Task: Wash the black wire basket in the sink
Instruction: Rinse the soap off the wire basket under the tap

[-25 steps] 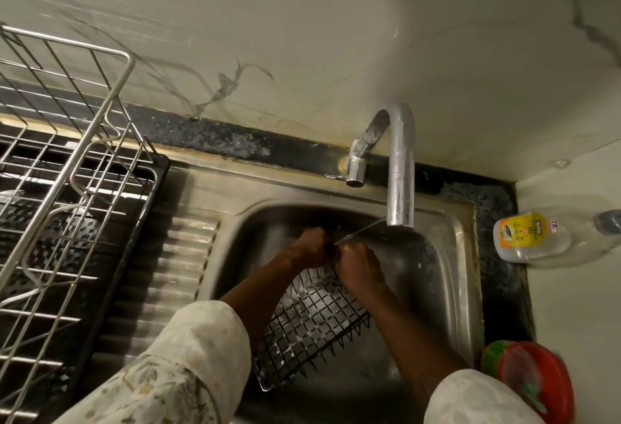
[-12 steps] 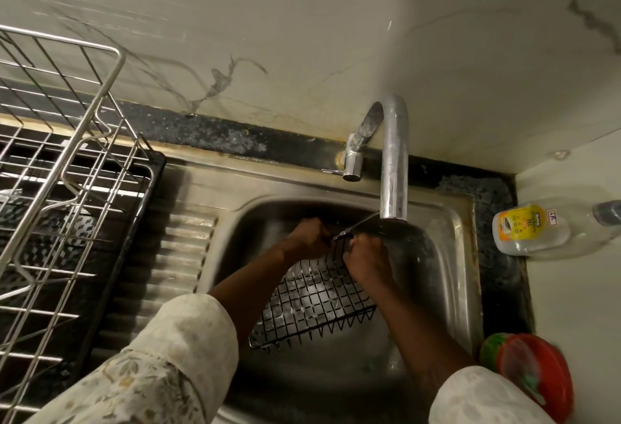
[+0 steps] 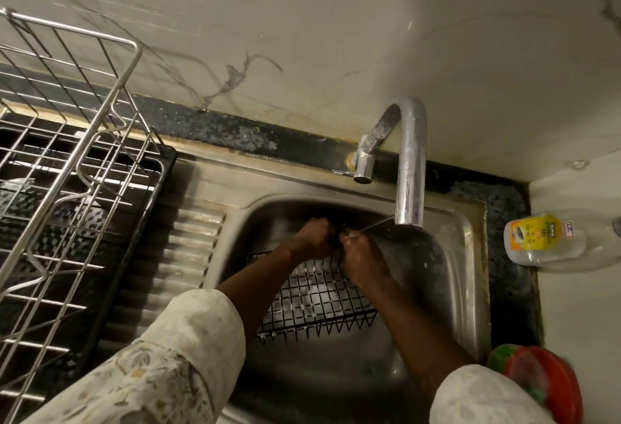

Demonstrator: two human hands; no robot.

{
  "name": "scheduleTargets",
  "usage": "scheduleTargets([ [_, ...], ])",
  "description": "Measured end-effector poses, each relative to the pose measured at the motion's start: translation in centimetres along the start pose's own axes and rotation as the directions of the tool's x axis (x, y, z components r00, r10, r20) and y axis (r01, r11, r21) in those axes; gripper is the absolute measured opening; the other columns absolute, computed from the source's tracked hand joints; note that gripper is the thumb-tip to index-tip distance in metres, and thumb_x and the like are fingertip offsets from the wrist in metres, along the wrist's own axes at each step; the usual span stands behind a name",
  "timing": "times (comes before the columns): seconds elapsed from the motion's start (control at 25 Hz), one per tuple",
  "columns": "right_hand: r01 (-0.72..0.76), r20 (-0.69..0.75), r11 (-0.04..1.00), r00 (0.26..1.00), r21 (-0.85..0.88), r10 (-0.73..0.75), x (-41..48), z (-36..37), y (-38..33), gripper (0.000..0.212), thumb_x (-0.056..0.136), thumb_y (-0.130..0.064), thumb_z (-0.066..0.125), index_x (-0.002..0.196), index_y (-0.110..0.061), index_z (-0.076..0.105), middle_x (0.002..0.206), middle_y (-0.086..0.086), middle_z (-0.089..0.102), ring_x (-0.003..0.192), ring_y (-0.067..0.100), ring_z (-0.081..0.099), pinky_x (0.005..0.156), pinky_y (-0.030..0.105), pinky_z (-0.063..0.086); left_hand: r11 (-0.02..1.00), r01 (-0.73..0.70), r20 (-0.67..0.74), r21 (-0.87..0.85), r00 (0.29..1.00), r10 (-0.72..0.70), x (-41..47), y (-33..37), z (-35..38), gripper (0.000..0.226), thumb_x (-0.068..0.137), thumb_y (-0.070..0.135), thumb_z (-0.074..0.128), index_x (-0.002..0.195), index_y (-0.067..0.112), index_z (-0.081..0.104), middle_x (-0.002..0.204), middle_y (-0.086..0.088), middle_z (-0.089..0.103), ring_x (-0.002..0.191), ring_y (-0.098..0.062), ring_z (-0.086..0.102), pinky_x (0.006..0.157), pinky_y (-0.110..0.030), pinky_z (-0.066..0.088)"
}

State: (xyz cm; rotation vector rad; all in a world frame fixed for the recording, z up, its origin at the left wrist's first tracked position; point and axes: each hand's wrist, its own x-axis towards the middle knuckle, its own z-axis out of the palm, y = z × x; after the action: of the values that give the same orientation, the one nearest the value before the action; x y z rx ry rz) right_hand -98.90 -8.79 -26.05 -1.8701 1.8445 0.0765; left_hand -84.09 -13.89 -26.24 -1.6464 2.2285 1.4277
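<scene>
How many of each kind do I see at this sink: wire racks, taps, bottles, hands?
wire racks: 2 (black wire basket, silver dish rack)
tap: 1
bottle: 1
hands: 2 (left hand, right hand)
total: 6

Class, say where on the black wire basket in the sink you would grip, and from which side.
The black wire basket tilts, far rim raised; grip that rim wire from above, where the left hand and right hand hold it.

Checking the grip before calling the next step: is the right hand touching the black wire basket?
Touching. In the head view the right hand curls its fingers over the far rim of the black wire basket, beside the left hand.
</scene>
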Motion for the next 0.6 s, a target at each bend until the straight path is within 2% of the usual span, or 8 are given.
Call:
scheduleTargets([
  [0.08,0.044,-0.006,0.995,0.999,-0.094,-0.045,0.4,-0.2,0.7,0.023,0.099,-0.018,0.053,0.118,-0.022,0.065,0.113,0.004,0.066,0.101,0.020,0.065,0.084,0.034,0.055,1.000,-0.007,-0.020,-0.015,1.000,0.007,0.5,0.4,0.0,0.016,0.089,0.016,0.071,0.099,0.005,0.076,0.098,-0.012,0.074,0.094,-0.024,0.069,0.074,-0.023,0.046],
  [0.2,-0.004,0.017,0.995,1.000,-0.102,0.006,0.9,-0.9,1.7,0.024,0.101,-0.018,0.047,0.118,-0.019,0.063,0.112,0.006,0.064,0.097,0.024,0.064,0.080,0.036,0.054,1.000,-0.015,-0.062,-0.018,0.998,0.014,0.2,0.8,-0.5,0.014,0.091,0.010,0.067,0.102,0.005,0.073,0.101,-0.007,0.071,0.092,-0.015,0.064,0.078,-0.022,0.046],
  [0.28,-0.058,0.004,0.995,0.998,-0.079,0.059,1.1,-1.5,1.7,0.023,0.094,-0.012,0.058,0.114,-0.015,0.067,0.106,0.008,0.067,0.094,0.027,0.067,0.080,0.041,0.059,0.999,-0.030,-0.095,0.026,0.995,0.033,-0.2,0.3,-0.9,0.015,0.093,0.013,0.065,0.103,0.006,0.073,0.101,-0.007,0.071,0.093,-0.017,0.064,0.081,-0.027,0.050],
  [0.32,-0.095,0.001,0.992,0.995,-0.084,0.095,1.1,-1.6,1.5,0.024,0.090,-0.012,0.064,0.113,-0.016,0.069,0.103,0.006,0.068,0.091,0.024,0.068,0.078,0.040,0.060,0.997,-0.036,-0.091,0.068,0.995,0.042,-0.3,-0.2,-1.1,0.015,0.093,0.014,0.064,0.104,0.007,0.072,0.100,-0.006,0.070,0.093,-0.018,0.064,0.083,-0.028,0.051],
  [0.44,-0.125,-0.028,0.987,0.992,-0.097,0.123,0.4,-1.6,0.6,0.022,0.086,-0.014,0.071,0.107,-0.019,0.070,0.096,0.002,0.069,0.085,0.018,0.069,0.073,0.034,0.062,0.995,-0.060,-0.057,0.074,0.996,0.065,-0.4,-0.8,-1.0,0.012,0.096,0.012,0.060,0.103,0.009,0.070,0.092,0.005,0.061,0.085,-0.009,0.056,0.074,-0.019,0.045],
  [0.52,-0.113,0.014,0.990,0.993,-0.084,0.114,0.4,-1.5,-0.1,0.022,0.085,-0.015,0.073,0.106,-0.019,0.070,0.095,0.002,0.068,0.084,0.018,0.069,0.074,0.034,0.061,0.995,-0.062,-0.061,0.083,0.996,0.067,-0.5,-0.5,-0.9,0.012,0.097,0.010,0.059,0.102,0.010,0.070,0.094,0.001,0.065,0.086,-0.011,0.059,0.073,-0.017,0.044],
  [0.6,-0.056,0.103,0.997,0.993,-0.052,0.062,0.7,-1.5,-0.6,0.021,0.086,-0.013,0.071,0.106,-0.019,0.071,0.094,0.002,0.067,0.084,0.019,0.067,0.074,0.033,0.060,0.995,-0.061,-0.068,0.075,0.995,0.067,-0.6,-0.2,-0.6,0.015,0.096,0.011,0.060,0.104,0.007,0.072,0.101,-0.008,0.070,0.094,-0.019,0.065,0.077,-0.022,0.045],
])
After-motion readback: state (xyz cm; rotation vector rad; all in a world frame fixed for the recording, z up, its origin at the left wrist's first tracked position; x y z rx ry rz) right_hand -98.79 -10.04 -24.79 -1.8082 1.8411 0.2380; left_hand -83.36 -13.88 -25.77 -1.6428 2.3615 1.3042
